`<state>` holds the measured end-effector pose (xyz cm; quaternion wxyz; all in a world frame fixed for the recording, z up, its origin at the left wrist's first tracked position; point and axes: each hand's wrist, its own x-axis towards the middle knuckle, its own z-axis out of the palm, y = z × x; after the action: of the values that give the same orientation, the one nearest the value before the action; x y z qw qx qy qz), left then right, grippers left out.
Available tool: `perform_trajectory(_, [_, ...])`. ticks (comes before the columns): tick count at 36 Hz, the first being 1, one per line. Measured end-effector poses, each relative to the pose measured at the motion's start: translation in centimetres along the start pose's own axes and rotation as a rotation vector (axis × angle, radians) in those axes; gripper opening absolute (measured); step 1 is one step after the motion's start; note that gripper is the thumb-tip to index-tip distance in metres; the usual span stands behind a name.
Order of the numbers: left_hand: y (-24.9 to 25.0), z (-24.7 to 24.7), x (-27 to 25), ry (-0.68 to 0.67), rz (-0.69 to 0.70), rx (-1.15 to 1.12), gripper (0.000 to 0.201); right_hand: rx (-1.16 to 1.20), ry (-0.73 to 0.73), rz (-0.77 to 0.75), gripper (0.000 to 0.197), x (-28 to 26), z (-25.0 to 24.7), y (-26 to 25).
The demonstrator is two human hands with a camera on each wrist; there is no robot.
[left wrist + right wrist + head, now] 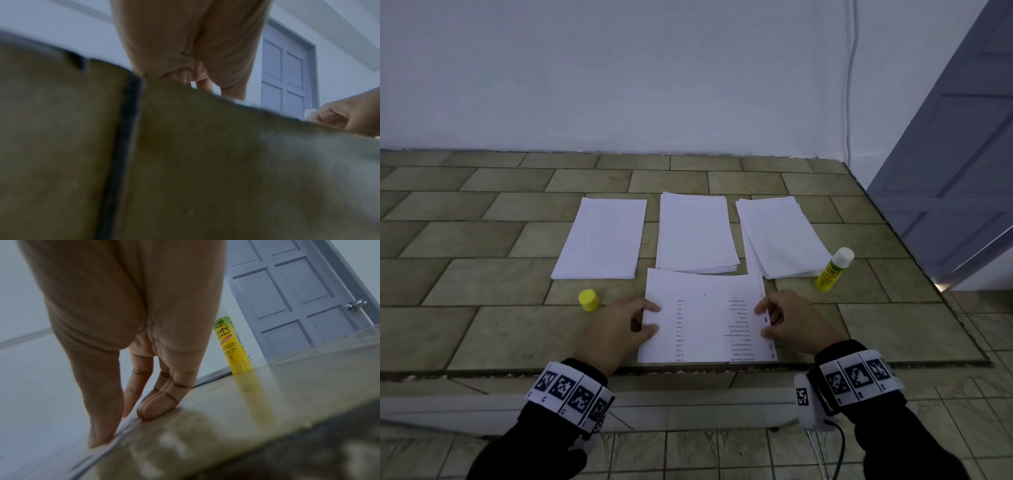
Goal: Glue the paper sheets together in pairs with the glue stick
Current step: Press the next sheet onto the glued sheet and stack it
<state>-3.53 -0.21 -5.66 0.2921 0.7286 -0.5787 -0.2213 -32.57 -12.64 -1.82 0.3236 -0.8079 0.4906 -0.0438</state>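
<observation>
I see a printed white paper sheet (707, 318) lying flat on the glossy tiled tabletop (482, 240) at the near edge, columns of small text upside down to me. My left hand (619, 325) presses its left margin with loosely bent fingertips (652, 307); my right hand (787, 317) does the same on the right margin, fingertips (152, 412) down at the sheet's edge. Neither hand grips anything.

Beyond the sheet lie three plain white paper stacks (695, 233) side by side, the right one fanned. The yellow cylindrical glue stick (832, 270) stands upright, white tip exposed, just beside that right stack. Its yellow plastic cap (589, 300) sits apart, near my left hand.
</observation>
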Motion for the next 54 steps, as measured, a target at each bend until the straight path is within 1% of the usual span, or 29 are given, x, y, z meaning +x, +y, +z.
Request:
perform_trajectory(2, [0.0, 0.0, 0.1, -0.022, 0.020, 0.084, 0.027, -0.051, -0.001, 0.002, 0.031, 0.1, 0.1, -0.1])
perform_trajectory(3, [0.0, 0.0, 0.2, -0.020, 0.025, 0.123, 0.030, -0.097, 0.000, 0.001, 0.030, 0.1, 0.2, -0.2])
perform_trajectory(5, [-0.2, 0.0, 0.3, -0.004, 0.034, 0.207, 0.038, -0.236, -0.001, -0.003, 0.031, 0.0, 0.3, -0.5])
perform_trajectory(8, [0.1, 0.0, 0.3, 0.000, 0.097, 0.292, 0.043, -0.454, 0.043, -0.028, 0.031, -0.4, 0.5, -1.4])
perform_trajectory(9, [0.4, 0.2, 0.3, 0.010, 0.112, 0.295, 0.047, -0.508, 0.066, -0.041, 0.029, -0.4, 0.6, -1.7])
perform_trajectory(12, [0.8, 1.1, 0.7, 0.012, 0.118, 0.308, 0.075, -0.608, 0.123, -0.067, 0.021, -0.4, 1.2, -2.2])
perform_trajectory(14, [0.7, 1.9, 1.1, -0.006, 0.119, 0.402, 0.084, -0.643, 0.164, -0.067, 0.016, -0.4, 1.5, -2.6])
perform_trajectory(16, [0.2, 2.6, 1.4, 0.015, 0.150, 0.502, 0.087, -0.668, 0.187, -0.046, 0.010, -0.4, 1.8, -2.9])
perform_trajectory(18, [-0.5, 3.1, 1.3, 0.019, 0.142, 0.529, 0.086, -0.664, 0.189, -0.007, 0.020, -0.3, 2.3, -3.2])
perform_trajectory(20, [-0.8, 3.2, 1.2, 0.008, 0.124, 0.527, 0.080, -0.632, 0.208, -0.052, 0.030, -0.3, 2.8, -4.1])
perform_trajectory(21, [-0.7, 3.2, 1.1, 0.004, 0.118, 0.534, 0.076, -0.583, 0.188, -0.072, 0.036, -0.3, 3.2, -4.8])
perform_trajectory(23, [-0.7, 3.4, 1.1, 0.020, 0.128, 0.551, 0.068, -0.469, 0.094, -0.105, 0.049, -0.2, 4.0, -6.0])
perform_trajectory(25, [-1.0, 3.7, 1.2, 0.039, 0.140, 0.557, 0.065, -0.400, 0.015, -0.159, 0.067, 0.1, 5.3, -7.3])
perform_trajectory(27, [-1.2, 3.8, 1.2, 0.052, 0.148, 0.560, 0.066, -0.376, -0.041, -0.232, 0.088, 0.7, 7.0, -8.4])
perform_trajectory(28, [-1.3, 3.9, 1.1, 0.057, 0.155, 0.569, 0.067, -0.364, -0.059, -0.254, 0.093, 1.1, 7.8, -8.8])
perform_trajectory(30, [-1.4, 3.8, 1.1, 0.058, 0.176, 0.589, 0.070, -0.338, -0.066, -0.289, 0.098, 2.1, 9.2, -9.5])
perform_trajectory(32, [-1.6, 3.9, 1.1, 0.070, 0.196, 0.587, 0.069, -0.341, -0.037, -0.315, 0.101, 2.9, 10.1, -9.7])
perform_trajectory(34, [-1.5, 3.9, 1.2, 0.097, 0.210, 0.581, 0.063, -0.356, -0.010, -0.332, 0.105, 3.5, 10.6, -9.3])
perform_trajectory(37, [-1.2, 3.9, 1.3, 0.105, 0.189, 0.597, 0.062, -0.402, 0.028, -0.330, 0.106, 3.6, 10.3, -7.5])
perform_trajectory(39, [-1.1, 3.9, 1.3, 0.099, 0.168, 0.602, 0.062, -0.435, 0.050, -0.268, 0.106, 3.4, 9.4, -5.7])
perform_trajectory(44, [-1.2, 3.9, 1.3, 0.096, 0.158, 0.614, 0.063, -0.425, 0.097, -0.086, 0.106, 2.2, 6.0, -0.9])
perform_trajectory(48, [-1.3, 4.0, 1.3, 0.128, 0.175, 0.634, 0.063, -0.519, 0.083, -0.020, 0.104, 1.4, 4.7, 0.4])
perform_trajectory(50, [-1.2, 4.0, 1.2, 0.134, 0.181, 0.636, 0.063, -0.566, 0.092, 0.005, 0.096, 1.4, 4.7, -0.1])
perform_trajectory(51, [-1.1, 4.0, 1.2, 0.131, 0.179, 0.635, 0.063, -0.577, 0.127, -0.002, 0.088, 1.5, 4.9, -0.5])
perform_trajectory(52, [-1.0, 3.9, 1.2, 0.127, 0.176, 0.630, 0.063, -0.575, 0.159, -0.024, 0.083, 1.6, 5.3, -0.9])
perform_trajectory(54, [-0.8, 3.8, 1.2, 0.116, 0.165, 0.620, 0.063, -0.554, 0.171, -0.106, 0.079, 1.6, 6.1, -2.4])
